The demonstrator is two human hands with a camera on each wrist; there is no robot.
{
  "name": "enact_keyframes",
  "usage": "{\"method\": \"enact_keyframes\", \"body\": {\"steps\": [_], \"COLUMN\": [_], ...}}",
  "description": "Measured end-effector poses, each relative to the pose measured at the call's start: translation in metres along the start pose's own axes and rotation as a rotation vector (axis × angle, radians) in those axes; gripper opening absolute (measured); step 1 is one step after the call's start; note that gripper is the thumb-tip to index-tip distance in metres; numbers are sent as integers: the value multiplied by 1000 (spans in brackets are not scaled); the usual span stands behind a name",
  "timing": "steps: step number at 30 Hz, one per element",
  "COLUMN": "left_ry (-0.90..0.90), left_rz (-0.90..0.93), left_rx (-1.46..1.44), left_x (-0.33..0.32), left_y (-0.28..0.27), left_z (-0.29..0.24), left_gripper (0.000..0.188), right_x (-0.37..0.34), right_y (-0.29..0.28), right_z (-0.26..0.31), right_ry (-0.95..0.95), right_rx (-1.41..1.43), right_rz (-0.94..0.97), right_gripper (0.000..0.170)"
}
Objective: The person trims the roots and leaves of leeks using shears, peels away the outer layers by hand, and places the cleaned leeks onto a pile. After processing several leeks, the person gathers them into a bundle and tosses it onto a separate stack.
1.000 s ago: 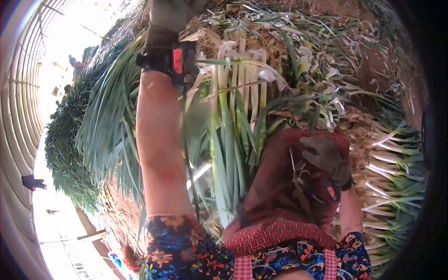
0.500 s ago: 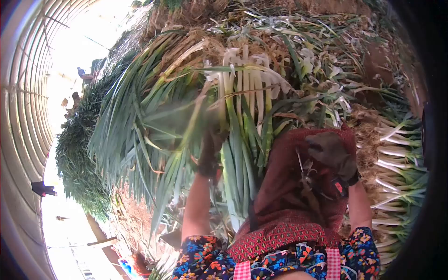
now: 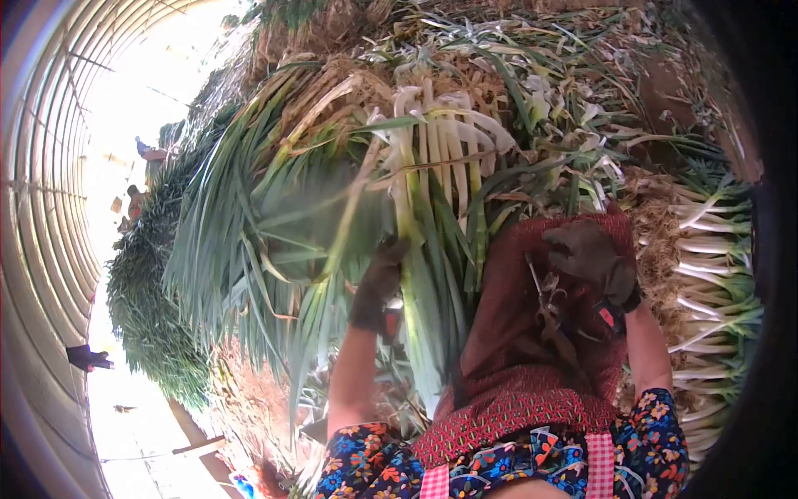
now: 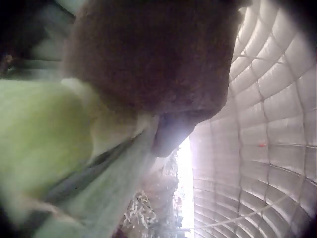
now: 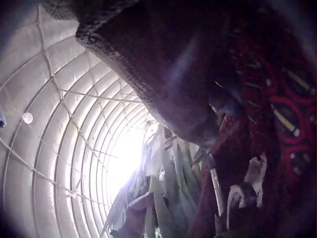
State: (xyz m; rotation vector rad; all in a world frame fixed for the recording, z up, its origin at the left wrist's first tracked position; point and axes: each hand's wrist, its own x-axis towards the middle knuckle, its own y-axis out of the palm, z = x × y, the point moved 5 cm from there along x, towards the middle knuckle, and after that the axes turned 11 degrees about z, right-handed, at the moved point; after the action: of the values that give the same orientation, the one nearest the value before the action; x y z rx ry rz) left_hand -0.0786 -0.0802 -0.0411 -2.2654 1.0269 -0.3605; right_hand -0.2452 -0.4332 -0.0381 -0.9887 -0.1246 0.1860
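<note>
leeks [image 3: 432,249] lie at the picture's centre, white ends up; the left hand [image 3: 380,283] is clamped round some green stalks. the right hand [image 3: 588,256] is over the red apron [image 3: 519,333], though i can't tell whether it grips anything.

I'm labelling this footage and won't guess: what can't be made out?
- Left hand: most fingers; left wrist view, hidden by its own back.
- Right hand: anything held; head view, its back hides it.
- Leek row: lower end; head view, cut off by dark edge.
- Distant shapes: identity; head view, too small.
</note>
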Motion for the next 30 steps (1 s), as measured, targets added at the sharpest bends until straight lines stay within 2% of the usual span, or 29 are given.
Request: {"method": "enact_keyframes", "body": {"steps": [1, 3, 6, 8, 10, 12, 14, 17, 20, 21, 23, 24, 26, 27, 29, 30], "left_ry": [-108, -176, -102, -115, -85, -46, -18, -108, -198, -155, -35, -86, -187, -309, -373, -317], "left_rz": [60, 75, 16, 53, -206, -342, -377, -494, -395, -357, -375, -374, -371, -355, -313, -317], "left_rx": [-168, -340, -381, -453, -676, -647, -379, -98, -199, -251, 147, 141, 129, 142, 198, 67], "left_x": [-3, -5, 11, 18, 18, 24, 26, 36, 37, 38, 41, 39, 37, 34, 26, 22], "left_y": [4, 5, -22, -41, -52, -66, -98, -148, -173, -184, -176, -166, -144, -134, -121, -118], "left_z": [8, 11, -26, -50, -39, -37, -56, -51, -60, -20, 64, 68, 72, 57, 11, 9], "left_gripper": [32, 26, 18, 16, 17, 19, 21, 22, 19, 17, 17, 16, 15, 14, 17, 19], "right_x": [-1, 0, -1, -2, -3, -2, -5, -5, -1, -1, -3, -3, -3, 0, 3, 4], "right_y": [3, 4, 6, 7, 6, 3, 4, 4, 7, 9, 18, 22, 21, 14, 5, 2], "right_z": [-2, -4, -7, -7, -7, -4, 0, 2, 1, -3, -10, -14, -13, -4, 4, 6], "right_ry": [-4, 37, 75, 76, 62, 14, -4, 5, -2, 8, 25, 24, 34, 41, 45, 47], "right_rx": [-3, 20, 17, 6, -7, -40, -75, -139, -146, -124, -95, -98, -120, -136, -122, -90], "right_rz": [-9, 36, 55, 43, 18, 3, 9, -3, -11, -10, -17, -22, 10, 50, 111, 126], "right_gripper": [40, 38, 37, 37, 37, 36, 36, 36, 35, 35, 35, 35, 35, 36, 37, 38]}}
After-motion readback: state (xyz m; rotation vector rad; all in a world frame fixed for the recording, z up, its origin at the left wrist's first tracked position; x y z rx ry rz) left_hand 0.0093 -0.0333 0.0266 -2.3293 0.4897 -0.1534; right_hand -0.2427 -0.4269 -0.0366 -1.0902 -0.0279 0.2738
